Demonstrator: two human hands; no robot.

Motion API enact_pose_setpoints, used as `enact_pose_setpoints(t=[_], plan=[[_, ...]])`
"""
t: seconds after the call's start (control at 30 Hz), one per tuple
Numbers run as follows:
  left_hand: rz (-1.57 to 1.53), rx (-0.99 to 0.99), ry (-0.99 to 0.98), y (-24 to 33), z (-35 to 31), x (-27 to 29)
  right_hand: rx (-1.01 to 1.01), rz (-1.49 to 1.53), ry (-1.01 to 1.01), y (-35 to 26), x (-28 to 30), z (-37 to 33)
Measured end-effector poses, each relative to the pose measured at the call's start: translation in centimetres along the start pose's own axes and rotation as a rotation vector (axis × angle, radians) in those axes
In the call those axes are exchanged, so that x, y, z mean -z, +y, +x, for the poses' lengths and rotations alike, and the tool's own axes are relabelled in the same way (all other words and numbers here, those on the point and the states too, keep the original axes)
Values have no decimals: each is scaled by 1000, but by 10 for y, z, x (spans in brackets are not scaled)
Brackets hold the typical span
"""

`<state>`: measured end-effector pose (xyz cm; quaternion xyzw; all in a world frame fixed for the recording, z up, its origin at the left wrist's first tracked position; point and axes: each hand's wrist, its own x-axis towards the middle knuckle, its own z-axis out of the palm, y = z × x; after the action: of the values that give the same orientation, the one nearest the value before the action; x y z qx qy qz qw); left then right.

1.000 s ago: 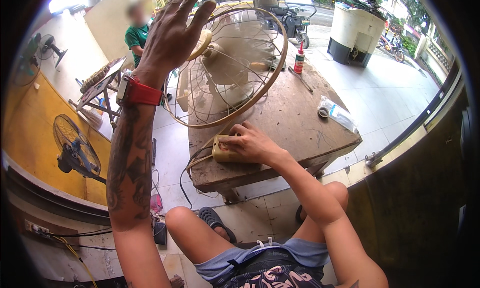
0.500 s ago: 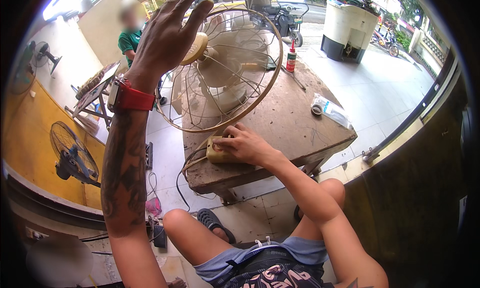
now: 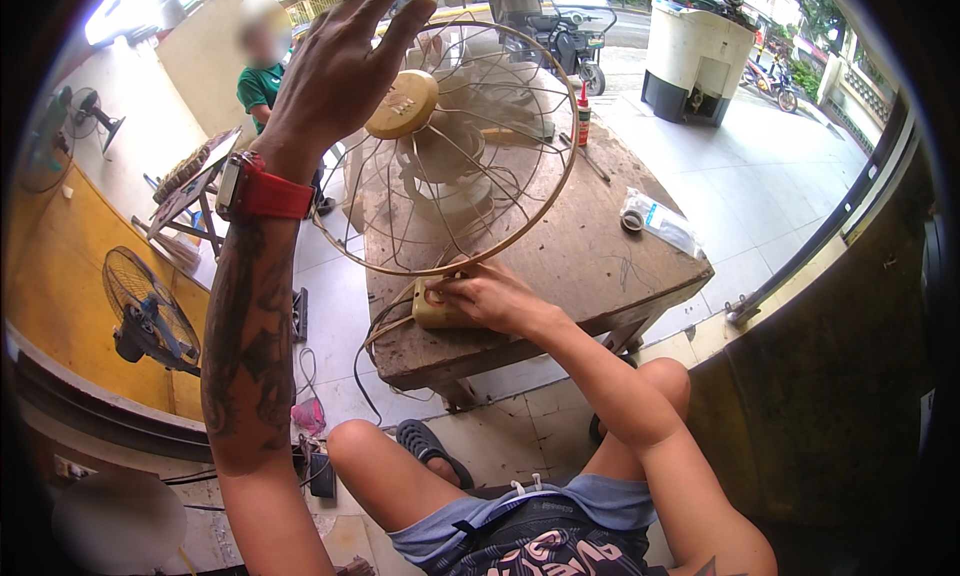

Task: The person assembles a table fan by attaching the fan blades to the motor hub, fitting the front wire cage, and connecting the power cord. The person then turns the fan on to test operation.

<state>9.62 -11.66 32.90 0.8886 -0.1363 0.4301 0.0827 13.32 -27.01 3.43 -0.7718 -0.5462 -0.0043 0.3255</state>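
A desk fan (image 3: 402, 106) with a wire guard and a cream centre cap stands on the wooden table, its blades blurred. Beside the guard's upper left I hold up my left hand (image 3: 335, 76), palm toward the fan, fingers stretched out and nothing in them. Whether it touches the wires I cannot tell. At the table's near edge my right hand (image 3: 490, 296) rests on a cream control box (image 3: 450, 318) below the guard, fingers curled over its top. The fingertips partly hide a dark spot there. Cords run out of the box's left side.
On the wooden table (image 3: 620, 276) lie a red-capped glue bottle (image 3: 583, 116), a screwdriver (image 3: 597, 166), a tape roll (image 3: 632, 220) and a plastic packet (image 3: 670, 226). Another fan (image 3: 150, 311) stands at left. A person in green (image 3: 260, 86) is behind. A planter (image 3: 695, 66) stands outside.
The fan's head and guard have swung to the right and tipped slightly downward, bringing the centre cap into fuller view. Both my hands stay nearly where they were.
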Motion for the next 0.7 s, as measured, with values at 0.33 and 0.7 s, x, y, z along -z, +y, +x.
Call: enact_pose_setpoints(t=[0.33, 0.7], plan=[[29, 56, -46, -15, -1, -3, -21, -127, 34, -17, -3, -26], [40, -4, -48, -19, 3, 1, -13, -393, 40, -22, -17, -33]])
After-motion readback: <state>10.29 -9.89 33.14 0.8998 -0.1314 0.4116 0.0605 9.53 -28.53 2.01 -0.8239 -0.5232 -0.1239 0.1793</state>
